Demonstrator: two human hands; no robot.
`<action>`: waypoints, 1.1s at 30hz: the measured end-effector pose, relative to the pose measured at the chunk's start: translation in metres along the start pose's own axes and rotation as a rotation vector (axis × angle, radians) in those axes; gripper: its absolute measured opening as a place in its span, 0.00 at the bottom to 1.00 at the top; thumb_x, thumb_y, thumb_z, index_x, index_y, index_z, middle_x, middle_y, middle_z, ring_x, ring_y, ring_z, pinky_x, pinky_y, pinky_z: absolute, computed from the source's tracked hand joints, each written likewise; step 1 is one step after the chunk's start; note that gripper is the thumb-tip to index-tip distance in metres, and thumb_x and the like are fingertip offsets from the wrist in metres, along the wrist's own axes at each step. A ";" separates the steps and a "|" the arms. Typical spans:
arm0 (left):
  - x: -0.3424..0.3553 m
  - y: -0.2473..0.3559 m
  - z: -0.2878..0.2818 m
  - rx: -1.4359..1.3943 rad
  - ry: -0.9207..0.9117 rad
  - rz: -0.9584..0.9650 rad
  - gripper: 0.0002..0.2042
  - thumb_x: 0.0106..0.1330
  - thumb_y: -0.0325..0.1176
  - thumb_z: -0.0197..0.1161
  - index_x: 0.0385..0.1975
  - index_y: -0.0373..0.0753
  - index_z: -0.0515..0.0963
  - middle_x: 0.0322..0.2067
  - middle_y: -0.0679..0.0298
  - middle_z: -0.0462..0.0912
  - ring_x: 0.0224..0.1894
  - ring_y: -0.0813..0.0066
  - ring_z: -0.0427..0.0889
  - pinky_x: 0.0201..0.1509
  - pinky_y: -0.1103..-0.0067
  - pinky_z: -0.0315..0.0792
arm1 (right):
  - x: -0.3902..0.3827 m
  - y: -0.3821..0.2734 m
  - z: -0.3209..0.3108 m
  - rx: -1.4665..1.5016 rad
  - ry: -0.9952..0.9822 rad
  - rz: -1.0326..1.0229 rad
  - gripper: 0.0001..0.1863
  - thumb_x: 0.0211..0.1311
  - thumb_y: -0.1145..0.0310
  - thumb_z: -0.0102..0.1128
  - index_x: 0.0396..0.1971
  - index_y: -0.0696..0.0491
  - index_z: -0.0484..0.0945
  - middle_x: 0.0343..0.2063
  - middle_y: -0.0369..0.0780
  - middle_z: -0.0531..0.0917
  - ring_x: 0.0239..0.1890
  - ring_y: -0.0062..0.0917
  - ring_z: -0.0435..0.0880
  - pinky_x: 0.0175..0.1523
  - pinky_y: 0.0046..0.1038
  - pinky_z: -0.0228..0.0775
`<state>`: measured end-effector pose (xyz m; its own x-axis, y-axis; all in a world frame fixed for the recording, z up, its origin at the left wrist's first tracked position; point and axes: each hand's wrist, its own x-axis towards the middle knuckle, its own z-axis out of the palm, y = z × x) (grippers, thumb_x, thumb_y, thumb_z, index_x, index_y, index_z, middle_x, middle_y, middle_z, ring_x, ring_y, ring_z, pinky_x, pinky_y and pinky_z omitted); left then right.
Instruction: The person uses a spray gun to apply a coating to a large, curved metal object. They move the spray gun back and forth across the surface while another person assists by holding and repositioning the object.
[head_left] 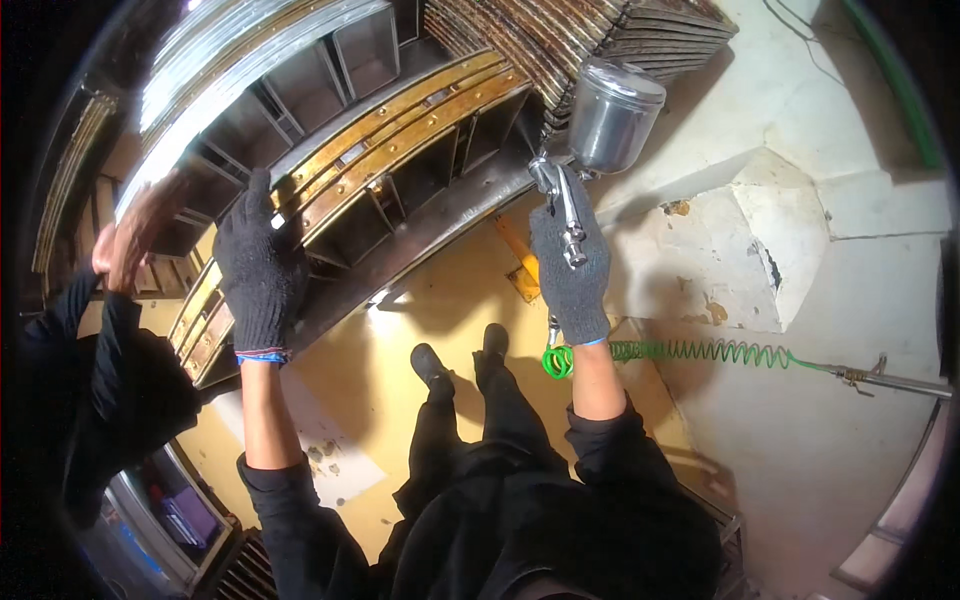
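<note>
My right hand (580,285), in a dark knitted glove, is closed round a chrome spray gun (571,210). A round metal paint cup (612,120) with a lid sits on the gun. From the gun's lower end runs a green coiled air hose (700,351). My left hand (262,275), gloved alike, grips the near side of a curved, gold-coloured metal frame (400,145) with riveted strips and open compartments. Its fingertips are partly hidden against the frame.
Silvery curved frames (255,65) stack behind the gold one, on a dark metal bench (400,250). Rusty ribbed plates (530,40) stand at the back. Another person's hand (135,240) touches the silvery stack at left. A pale, chipped block (720,250) lies right.
</note>
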<state>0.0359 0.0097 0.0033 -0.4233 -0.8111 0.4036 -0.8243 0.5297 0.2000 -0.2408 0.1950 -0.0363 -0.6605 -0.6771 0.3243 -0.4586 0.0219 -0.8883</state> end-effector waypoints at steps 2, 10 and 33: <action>-0.002 0.000 0.000 0.020 -0.004 0.011 0.26 0.60 0.27 0.64 0.61 0.37 0.71 0.56 0.51 0.77 0.57 0.51 0.75 0.60 0.61 0.68 | -0.004 0.013 0.002 0.040 -0.030 0.015 0.24 0.66 0.71 0.63 0.60 0.56 0.72 0.33 0.33 0.80 0.30 0.15 0.74 0.36 0.22 0.70; -0.001 -0.005 0.003 0.042 -0.039 0.002 0.24 0.61 0.26 0.61 0.60 0.40 0.72 0.54 0.52 0.78 0.57 0.51 0.76 0.61 0.62 0.69 | -0.005 0.022 0.000 0.004 -0.094 0.049 0.27 0.66 0.71 0.63 0.64 0.56 0.71 0.34 0.32 0.80 0.30 0.12 0.72 0.36 0.20 0.69; -0.005 -0.011 0.006 0.060 -0.048 0.039 0.24 0.64 0.20 0.59 0.61 0.40 0.74 0.56 0.53 0.79 0.57 0.57 0.79 0.62 0.68 0.72 | -0.001 0.061 -0.002 0.179 -0.062 -0.038 0.26 0.63 0.74 0.62 0.61 0.62 0.70 0.50 0.53 0.81 0.47 0.40 0.84 0.52 0.32 0.75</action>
<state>0.0451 0.0066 -0.0060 -0.4719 -0.8017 0.3668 -0.8273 0.5465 0.1301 -0.2691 0.1990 -0.0900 -0.6043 -0.7190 0.3435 -0.3662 -0.1322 -0.9211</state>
